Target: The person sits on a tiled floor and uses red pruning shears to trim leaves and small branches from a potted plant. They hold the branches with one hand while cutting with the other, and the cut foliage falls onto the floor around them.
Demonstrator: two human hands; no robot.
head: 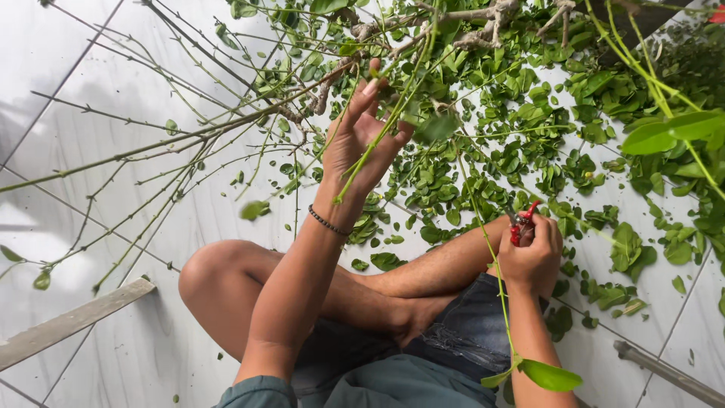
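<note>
**Left hand up among the stems, red-handled pruners down in the right**

Sitting cross-legged on the white tiled floor (151, 355), looking straight down. Reaching up with the left hand (362, 140), grip loosely open, fingers spread and curling around a thin green stem (381, 128) running diagonally across the palm. Touching it, but hard to tell whether actually pinching it or only cupping it. Wearing a dark beaded bracelet (328, 221) at that wrist.

Holding lower down with the right hand (532, 257), grip closed tight around a pair of red-handled pruners (522, 221), tips poking up past the knuckles. Blades too small to tell whether open or shut. Resting well apart from the stem in the left hand, down by the right knee.

No containers anywhere here; clippings lying loose instead. Spreading across the floor from the centre to the right edge, a thick scatter of cut green leaves (513, 143), just beyond both hands.

Crowding in from the top, a knotty pale branch (483, 19) with leafy twigs hanging down around the left hand. Fanning out leftward, long bare stripped twigs (136, 147) crossing over the tiles. Swinging close to the camera, another thin stem with a large leaf (550, 374) passing in front of the right forearm. Lying at the lower left, a grey plank (68, 321); at the lower right, a grey bar (664, 370).
</note>
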